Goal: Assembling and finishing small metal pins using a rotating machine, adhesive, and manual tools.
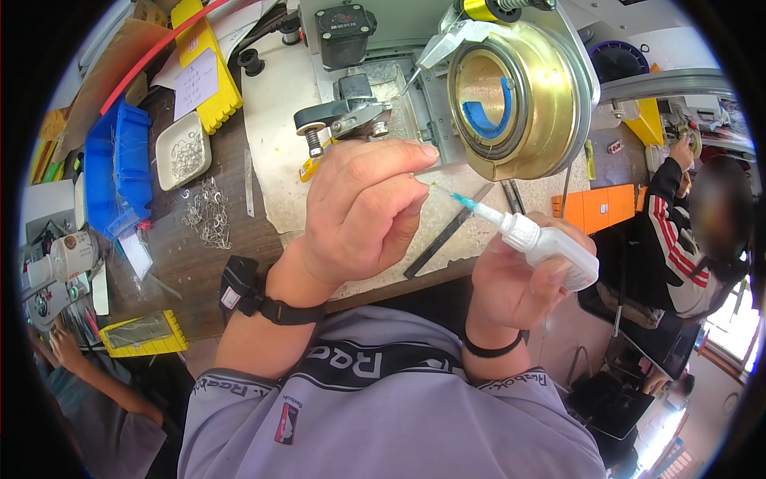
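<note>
On the near side of the gold wheel (552,104), the right hand (511,283) is clamped around a white squeeze bottle (546,244); left of the wheel, the left hand (359,211) has fingertips together, contents unclear. Best keep the teal nozzle (464,202) steady, squeezing gently.

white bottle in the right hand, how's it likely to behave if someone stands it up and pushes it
The white bottle looks like plastic and is held easily in one hand, so it is probably light. Its cap and slender green tip add height, so it may tip. The smooth-looking sides might slip.
</note>
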{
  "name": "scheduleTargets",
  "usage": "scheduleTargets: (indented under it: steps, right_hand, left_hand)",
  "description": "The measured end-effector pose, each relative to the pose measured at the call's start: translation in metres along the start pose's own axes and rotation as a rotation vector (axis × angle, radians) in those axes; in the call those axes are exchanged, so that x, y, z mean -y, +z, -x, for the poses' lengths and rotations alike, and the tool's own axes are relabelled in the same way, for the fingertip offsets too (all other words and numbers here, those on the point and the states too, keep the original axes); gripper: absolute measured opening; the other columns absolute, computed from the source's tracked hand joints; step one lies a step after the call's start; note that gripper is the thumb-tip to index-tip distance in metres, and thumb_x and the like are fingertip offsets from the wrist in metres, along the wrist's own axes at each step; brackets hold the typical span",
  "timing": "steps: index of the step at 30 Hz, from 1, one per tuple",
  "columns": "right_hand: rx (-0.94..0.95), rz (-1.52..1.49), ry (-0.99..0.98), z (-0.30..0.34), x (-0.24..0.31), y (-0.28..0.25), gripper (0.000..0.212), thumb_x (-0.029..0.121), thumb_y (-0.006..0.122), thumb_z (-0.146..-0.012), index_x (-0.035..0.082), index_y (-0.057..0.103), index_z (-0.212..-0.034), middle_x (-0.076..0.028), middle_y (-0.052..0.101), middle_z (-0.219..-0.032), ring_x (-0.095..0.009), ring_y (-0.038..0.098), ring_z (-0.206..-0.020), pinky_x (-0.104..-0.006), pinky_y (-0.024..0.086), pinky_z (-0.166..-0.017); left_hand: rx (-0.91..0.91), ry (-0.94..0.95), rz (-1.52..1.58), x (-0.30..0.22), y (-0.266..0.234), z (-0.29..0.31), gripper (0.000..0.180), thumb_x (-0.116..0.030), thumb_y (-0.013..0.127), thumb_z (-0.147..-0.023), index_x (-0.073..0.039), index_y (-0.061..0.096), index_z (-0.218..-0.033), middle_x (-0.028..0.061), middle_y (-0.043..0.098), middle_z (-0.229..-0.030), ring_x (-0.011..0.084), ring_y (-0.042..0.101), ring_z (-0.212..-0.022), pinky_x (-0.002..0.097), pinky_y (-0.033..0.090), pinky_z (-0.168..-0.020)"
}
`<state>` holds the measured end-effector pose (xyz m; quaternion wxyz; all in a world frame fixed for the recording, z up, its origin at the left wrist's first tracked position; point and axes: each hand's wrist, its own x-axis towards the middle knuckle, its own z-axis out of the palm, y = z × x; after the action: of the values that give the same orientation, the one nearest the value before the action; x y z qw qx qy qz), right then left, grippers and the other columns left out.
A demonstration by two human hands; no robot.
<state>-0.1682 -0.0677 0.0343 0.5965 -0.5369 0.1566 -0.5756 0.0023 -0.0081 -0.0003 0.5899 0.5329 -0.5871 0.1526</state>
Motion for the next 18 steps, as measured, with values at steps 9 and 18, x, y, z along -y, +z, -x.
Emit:
scheduleTargets:
  steps: [9,18]
  right_hand:
    - [-0.098,0.165,0.027,0.003,0.002,-0.013,0.049,0.039,0.074,-0.091,0.004,0.049,-0.114,-0.014,0.062,-0.1,-0.02,0.064,-0.08,-0.0309,0.056,-0.065]
    - [-0.284,0.209,-0.378,-0.042,0.021,-0.077,0.024,0.029,0.057,-0.099,0.007,0.053,-0.108,-0.007,0.059,-0.096,-0.015,0.055,-0.082,-0.0316,0.047,-0.072]
  left_hand:
    - [0.006,-0.008,-0.002,0.0,0.0,0.0,0.017,0.001,0.069,-0.085,-0.005,0.06,-0.097,0.0124,0.07,-0.109,0.0272,0.069,-0.09,0.0357,0.053,-0.074]
    - [0.063,-0.001,0.009,-0.001,-0.006,0.002,0.017,0.003,0.066,-0.084,-0.004,0.059,-0.098,0.0145,0.069,-0.11,0.0306,0.068,-0.094,0.038,0.053,-0.076]
